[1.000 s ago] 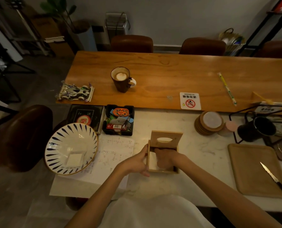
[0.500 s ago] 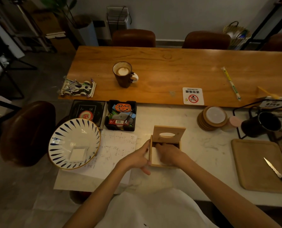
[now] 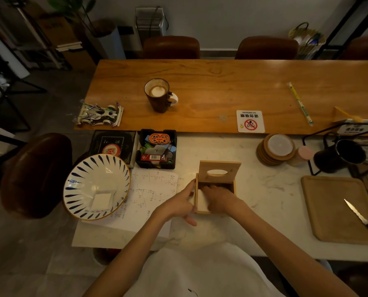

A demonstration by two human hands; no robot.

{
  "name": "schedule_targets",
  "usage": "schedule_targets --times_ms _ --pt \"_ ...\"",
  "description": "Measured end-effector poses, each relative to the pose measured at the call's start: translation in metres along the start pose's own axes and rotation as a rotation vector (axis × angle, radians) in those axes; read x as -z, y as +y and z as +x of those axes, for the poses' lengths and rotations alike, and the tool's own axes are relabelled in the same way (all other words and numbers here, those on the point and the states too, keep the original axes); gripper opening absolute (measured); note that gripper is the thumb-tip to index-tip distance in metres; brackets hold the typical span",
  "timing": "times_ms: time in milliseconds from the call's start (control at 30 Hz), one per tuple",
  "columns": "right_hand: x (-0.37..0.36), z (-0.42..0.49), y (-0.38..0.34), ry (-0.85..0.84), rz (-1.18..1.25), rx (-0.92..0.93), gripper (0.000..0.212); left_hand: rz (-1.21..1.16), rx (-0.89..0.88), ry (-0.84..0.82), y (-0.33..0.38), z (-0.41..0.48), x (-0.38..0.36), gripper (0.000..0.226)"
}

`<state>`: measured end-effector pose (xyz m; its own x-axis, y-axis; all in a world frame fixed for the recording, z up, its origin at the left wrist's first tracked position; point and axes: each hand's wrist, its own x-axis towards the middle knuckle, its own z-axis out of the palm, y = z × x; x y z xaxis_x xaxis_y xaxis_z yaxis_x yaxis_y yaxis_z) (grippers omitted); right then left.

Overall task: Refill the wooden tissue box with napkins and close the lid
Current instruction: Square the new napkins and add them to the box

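Note:
The wooden tissue box (image 3: 232, 185) stands on the white marble counter with its lid (image 3: 219, 170) tipped up at the back, an oval slot in it. White napkins (image 3: 202, 200) lie inside the box. My right hand (image 3: 219, 198) is inside the box, pressing flat on the napkins. My left hand (image 3: 178, 204) rests against the box's left wall, its index finger stretched along it. One more folded napkin (image 3: 102, 201) lies in the blue-striped bowl (image 3: 80, 185) to the left.
A sheet of handwritten paper (image 3: 151, 196) lies under my left hand. A black tray of small items (image 3: 156, 150) sits behind it. Coasters (image 3: 275, 148), a black mug (image 3: 339, 156), and a wooden tray (image 3: 329, 206) with a knife (image 3: 362, 220) are on the right. A coffee mug (image 3: 158, 95) stands on the wooden table.
My right hand has slid a little farther back inside the box over the napkins. My left hand has stayed against the box's left wall. The lid is still up.

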<state>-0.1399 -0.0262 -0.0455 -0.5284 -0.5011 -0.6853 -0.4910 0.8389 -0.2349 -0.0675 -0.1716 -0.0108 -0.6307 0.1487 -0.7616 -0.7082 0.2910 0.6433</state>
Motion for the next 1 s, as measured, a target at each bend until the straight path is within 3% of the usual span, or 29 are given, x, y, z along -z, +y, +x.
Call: schedule_targets --times_ms 433,600,700,800,900,933,1000 --pt "0.008 -0.003 0.008 -0.024 0.049 0.012 0.073 -0.074 -0.012 -0.010 0.002 0.001 0.000 0.099" --pt "0.005 -0.008 0.006 0.028 -0.002 0.026 0.068 0.050 -0.040 -0.009 -0.008 0.010 0.004 0.101" --pt "0.016 -0.036 0.008 0.110 0.090 0.110 0.069 0.095 -0.016 -0.021 -0.006 0.008 0.013 0.094" --pt "0.027 -0.083 0.029 0.274 0.392 0.161 0.039 -0.032 -0.129 0.067 0.007 0.000 0.028 0.063" --pt "0.039 -0.106 0.058 0.589 1.001 0.014 0.025 -0.312 -0.133 0.193 0.026 -0.005 0.038 0.040" --pt "0.043 -0.102 0.068 0.580 1.241 -0.076 0.033 -0.411 -0.072 0.194 0.031 -0.002 0.039 0.043" --pt "0.047 -0.085 0.085 0.243 1.685 -0.270 0.072 -0.596 0.068 0.068 0.041 0.007 0.039 0.060"
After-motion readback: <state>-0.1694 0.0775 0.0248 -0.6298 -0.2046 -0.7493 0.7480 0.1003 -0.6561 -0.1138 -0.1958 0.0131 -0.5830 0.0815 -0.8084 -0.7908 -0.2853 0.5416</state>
